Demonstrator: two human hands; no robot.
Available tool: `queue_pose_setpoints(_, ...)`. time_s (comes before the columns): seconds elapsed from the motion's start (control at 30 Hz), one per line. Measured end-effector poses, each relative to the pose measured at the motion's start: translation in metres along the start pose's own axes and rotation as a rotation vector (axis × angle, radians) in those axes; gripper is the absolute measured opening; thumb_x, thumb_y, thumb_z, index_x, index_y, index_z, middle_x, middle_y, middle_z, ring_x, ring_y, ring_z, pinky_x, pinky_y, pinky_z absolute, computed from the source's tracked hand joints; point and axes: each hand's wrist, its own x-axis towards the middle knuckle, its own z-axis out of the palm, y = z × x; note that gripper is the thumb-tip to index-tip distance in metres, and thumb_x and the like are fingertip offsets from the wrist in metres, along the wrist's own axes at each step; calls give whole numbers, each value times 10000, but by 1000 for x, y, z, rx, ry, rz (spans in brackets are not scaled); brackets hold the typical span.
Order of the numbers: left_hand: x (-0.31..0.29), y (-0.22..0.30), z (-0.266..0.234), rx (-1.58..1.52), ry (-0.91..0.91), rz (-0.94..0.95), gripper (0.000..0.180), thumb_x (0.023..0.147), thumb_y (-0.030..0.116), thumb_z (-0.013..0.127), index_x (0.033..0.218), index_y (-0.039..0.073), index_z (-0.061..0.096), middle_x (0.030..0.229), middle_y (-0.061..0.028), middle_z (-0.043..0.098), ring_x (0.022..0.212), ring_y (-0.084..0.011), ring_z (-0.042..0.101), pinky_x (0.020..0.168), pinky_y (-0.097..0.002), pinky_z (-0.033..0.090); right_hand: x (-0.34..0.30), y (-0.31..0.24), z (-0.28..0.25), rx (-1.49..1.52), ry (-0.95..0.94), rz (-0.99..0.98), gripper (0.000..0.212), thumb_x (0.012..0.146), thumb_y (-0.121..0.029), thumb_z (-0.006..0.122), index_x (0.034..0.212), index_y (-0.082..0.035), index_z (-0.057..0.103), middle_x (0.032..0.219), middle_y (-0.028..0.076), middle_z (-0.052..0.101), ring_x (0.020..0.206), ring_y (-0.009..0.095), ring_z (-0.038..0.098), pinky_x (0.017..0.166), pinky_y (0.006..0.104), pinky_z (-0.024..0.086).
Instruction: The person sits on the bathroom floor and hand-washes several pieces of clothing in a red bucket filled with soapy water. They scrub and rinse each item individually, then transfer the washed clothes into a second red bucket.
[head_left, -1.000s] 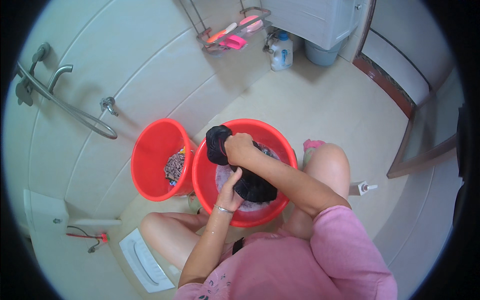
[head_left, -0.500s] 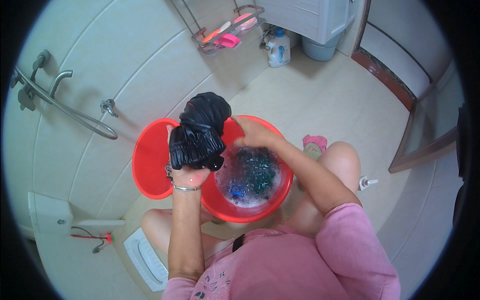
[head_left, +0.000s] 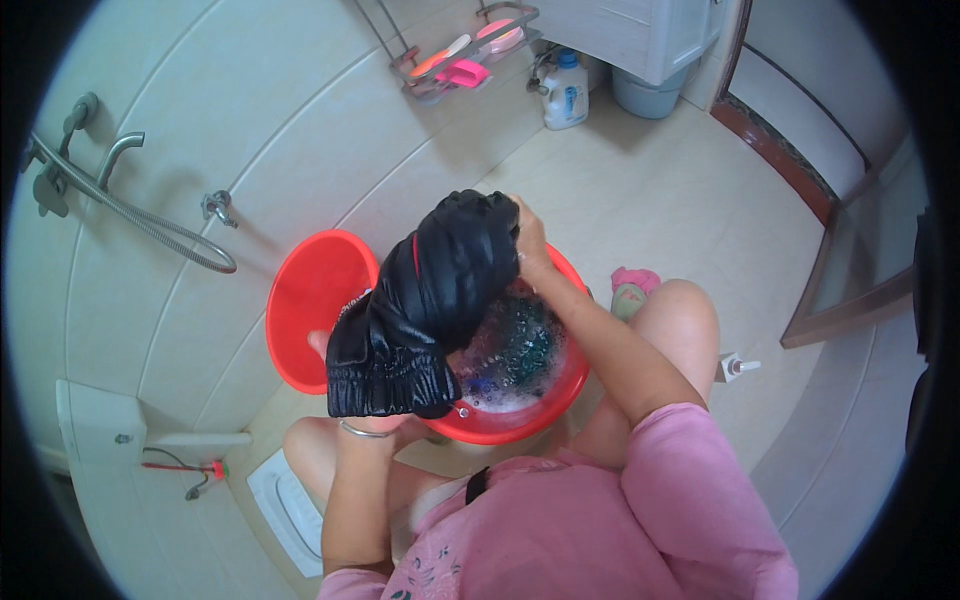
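One black garment (head_left: 440,275) slants, gathered edge (head_left: 385,388) lower-left.

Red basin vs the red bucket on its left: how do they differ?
The basin is wider than the bucket. The basin holds sudsy water; the bucket shows no suds, just a sliver of patterned cloth, the rest hidden. The bucket stands nearer the wall than the basin. Both are red and open-topped.

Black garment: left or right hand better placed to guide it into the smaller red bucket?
Probably the left hand: it seems to support the black garment from below, and partly shows against the smaller red bucket. The right hand is at the garment's far end, by the larger red basin.
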Motion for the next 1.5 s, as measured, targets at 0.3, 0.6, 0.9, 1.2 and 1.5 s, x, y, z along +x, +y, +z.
queue_pose_setpoints(0.3,0,12,-29,1678,325,141,887,577,98,827,1347,38,390,1235,-105,527,1134,-219,530,964,-344,433,13,-24,-48,-564,-249,116,397,683,-226,713,1020,-56,591,941,226,638,926,407,601,788,447,490)
queue_pose_setpoints(0.6,36,64,-41,2326,340,557,707,533,23,799,1174,147,528,1002,-115,505,917,-321,574,729,-404,512,-35,-90,-47,415,-784,978,368,702,-214,772,1008,-84,614,799,46,622,695,143,613,572,299,504)
queue_pose_setpoints(0.9,84,68,-78,2403,429,512,745,552,71,782,1215,171,459,1036,-126,496,961,-346,565,759,-430,509,-60,-148,-7,701,-932,1150,201,789,-266,700,802,-108,577,628,-1,538,435,92,464,374,224,338)
queue_pose_setpoints(1.2,82,-34,-103,1888,453,189,561,762,311,692,1245,121,481,1147,-156,551,1038,-359,561,876,-444,462,-69,-152,34,981,-731,1396,215,795,-265,693,788,-107,548,659,0,523,479,94,470,400,229,354)
queue_pose_setpoints(1.5,83,-70,-81,1905,328,71,517,818,359,633,1247,103,498,1212,-156,542,1077,-333,558,911,-428,448,-71,-143,57,1038,-446,1374,213,772,-206,729,833,-93,560,702,51,550,438,148,490,375,261,408)
